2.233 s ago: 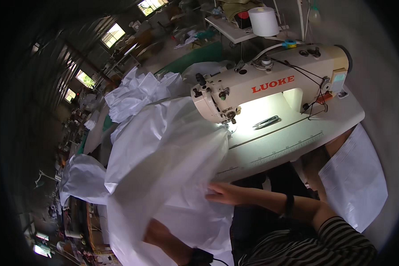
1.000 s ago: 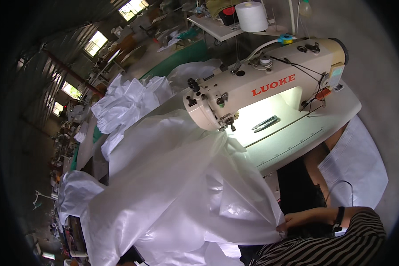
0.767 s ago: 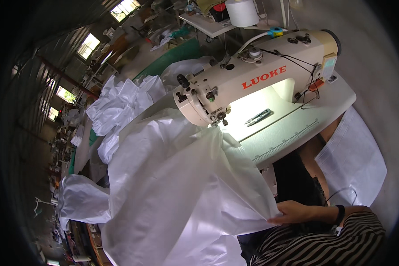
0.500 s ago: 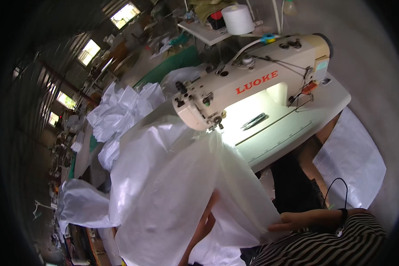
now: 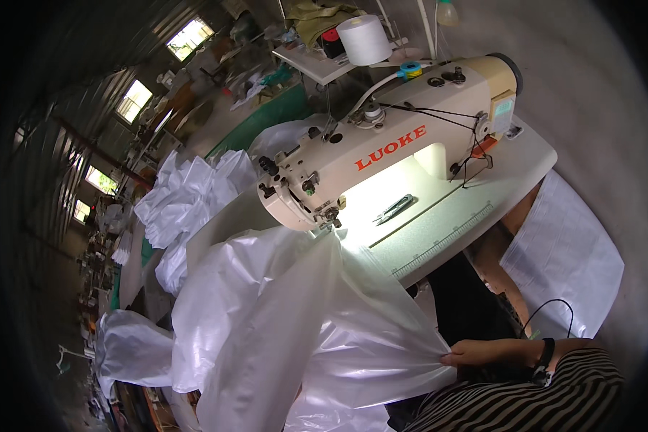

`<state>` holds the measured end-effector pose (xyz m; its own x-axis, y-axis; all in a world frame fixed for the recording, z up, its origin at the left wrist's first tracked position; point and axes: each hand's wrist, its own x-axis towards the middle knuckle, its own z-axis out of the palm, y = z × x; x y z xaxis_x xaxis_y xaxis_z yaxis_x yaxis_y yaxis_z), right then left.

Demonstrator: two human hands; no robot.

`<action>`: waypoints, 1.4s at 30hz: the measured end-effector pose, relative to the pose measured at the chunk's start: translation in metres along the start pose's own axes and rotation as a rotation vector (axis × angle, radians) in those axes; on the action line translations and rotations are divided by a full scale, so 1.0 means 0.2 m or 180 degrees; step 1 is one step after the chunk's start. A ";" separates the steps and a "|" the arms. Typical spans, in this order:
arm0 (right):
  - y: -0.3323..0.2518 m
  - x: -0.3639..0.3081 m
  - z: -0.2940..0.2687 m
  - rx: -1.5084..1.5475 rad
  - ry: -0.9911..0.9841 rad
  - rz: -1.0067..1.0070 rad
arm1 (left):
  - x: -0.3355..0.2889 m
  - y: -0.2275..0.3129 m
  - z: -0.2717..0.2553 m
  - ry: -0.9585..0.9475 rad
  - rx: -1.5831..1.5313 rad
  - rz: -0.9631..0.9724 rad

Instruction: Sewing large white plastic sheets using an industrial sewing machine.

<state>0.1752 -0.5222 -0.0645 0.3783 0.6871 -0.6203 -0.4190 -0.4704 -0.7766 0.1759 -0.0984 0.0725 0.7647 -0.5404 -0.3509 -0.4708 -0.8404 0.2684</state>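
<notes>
A large, glossy white plastic-like sheet [image 5: 266, 302] hangs in folds from beneath the needle area of a sewing machine [image 5: 389, 144]. At the lower right, my right hand [image 5: 475, 353] is closed on the sheet's edge, drawing creases toward the fingers. My left hand is hidden behind the folds, with only a sliver of skin showing near the lower edge, so its fingers cannot be made out. On the lit machine bed lies a pair of thread snips [image 5: 394, 209], apart from both hands.
Crumpled white material [image 5: 194, 194] is heaped left of the machine head. A white thread cone [image 5: 364, 40] stands on a small shelf behind. Another white sheet [image 5: 565, 252] hangs at the right, near a thin black cable loop [image 5: 554, 302].
The sheet's front fold has swung over my left hand and forearm, which showed before. My right hand now pulls the edge into tighter creases. The view has shifted slightly.
</notes>
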 end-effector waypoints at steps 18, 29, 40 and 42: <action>-0.96 0.45 -0.23 -0.1234 0.0953 -0.2767 | -0.01 -0.41 -0.44 0.3233 -0.2672 -0.1011; -1.17 0.79 0.02 0.2169 -0.0438 -0.1371 | 0.02 -0.02 -0.39 0.1662 0.1167 -0.1878; -0.73 0.39 -0.10 0.1624 0.0074 -0.1962 | -0.13 -0.03 -0.38 0.2418 0.1195 -0.1230; -0.77 0.37 -0.10 0.3203 -0.0178 -0.1887 | -0.21 -0.09 -0.34 0.2295 -0.0924 -0.1579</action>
<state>0.2840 -0.4091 0.0074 0.7077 0.6870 -0.1649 -0.6633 0.5657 -0.4899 0.1824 -0.0591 0.1431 0.9844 0.1166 0.1318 0.0385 -0.8734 0.4854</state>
